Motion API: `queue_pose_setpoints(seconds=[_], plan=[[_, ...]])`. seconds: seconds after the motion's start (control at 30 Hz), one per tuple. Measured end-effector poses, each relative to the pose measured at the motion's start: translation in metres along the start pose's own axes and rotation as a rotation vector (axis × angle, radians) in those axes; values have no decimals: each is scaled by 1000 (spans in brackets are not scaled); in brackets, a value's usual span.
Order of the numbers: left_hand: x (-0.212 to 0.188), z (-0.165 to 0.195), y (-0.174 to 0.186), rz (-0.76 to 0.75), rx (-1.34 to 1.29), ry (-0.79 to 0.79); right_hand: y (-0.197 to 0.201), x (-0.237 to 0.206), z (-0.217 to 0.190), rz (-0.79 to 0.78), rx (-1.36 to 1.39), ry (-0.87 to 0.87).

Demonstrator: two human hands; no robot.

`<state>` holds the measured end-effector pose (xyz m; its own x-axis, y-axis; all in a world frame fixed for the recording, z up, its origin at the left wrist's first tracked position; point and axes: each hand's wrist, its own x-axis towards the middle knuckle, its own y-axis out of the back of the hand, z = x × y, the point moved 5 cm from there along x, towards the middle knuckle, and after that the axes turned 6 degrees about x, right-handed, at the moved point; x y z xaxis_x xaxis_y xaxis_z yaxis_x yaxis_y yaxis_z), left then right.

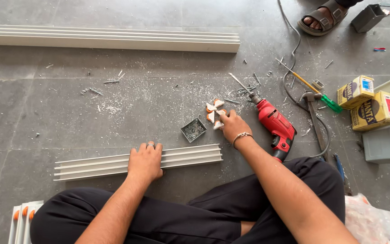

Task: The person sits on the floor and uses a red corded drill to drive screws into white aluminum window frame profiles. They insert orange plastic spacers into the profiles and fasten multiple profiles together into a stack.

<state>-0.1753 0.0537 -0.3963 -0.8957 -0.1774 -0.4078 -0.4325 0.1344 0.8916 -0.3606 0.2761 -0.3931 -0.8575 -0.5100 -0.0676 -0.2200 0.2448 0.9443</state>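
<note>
I sit cross-legged on a grey tiled floor. My left hand (146,160) lies flat on a short white ribbed aluminium track (190,156) in front of my knees, palm down, a ring on one finger. My right hand (234,126) reaches forward and pinches a small white and orange plastic piece (214,110) from a little cluster of them on the floor. A small open box of screws (193,129) sits just left of that hand. A red electric drill (274,124) lies on its side just right of my right wrist.
A long white track section (109,38) lies across the far floor. Metal shavings and loose screws litter the tiles. A hammer (314,115), a green-handled screwdriver (312,88), yellow boxes (366,101) and a grey case (387,144) are at right. Another person's sandalled foot (323,18) is at top.
</note>
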Motion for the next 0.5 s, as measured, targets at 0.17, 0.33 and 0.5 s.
queue_pose_setpoints(seconds=[0.17,0.33,0.5], plan=[[1,6,6,-71,-43,30,0,-22,23,-8,70,-26],[-2,9,6,-66,-53,41,-3,-51,33,-70,344,-83],[-4,10,3,-44,-65,23,-2,-63,29,-88,341,-33]])
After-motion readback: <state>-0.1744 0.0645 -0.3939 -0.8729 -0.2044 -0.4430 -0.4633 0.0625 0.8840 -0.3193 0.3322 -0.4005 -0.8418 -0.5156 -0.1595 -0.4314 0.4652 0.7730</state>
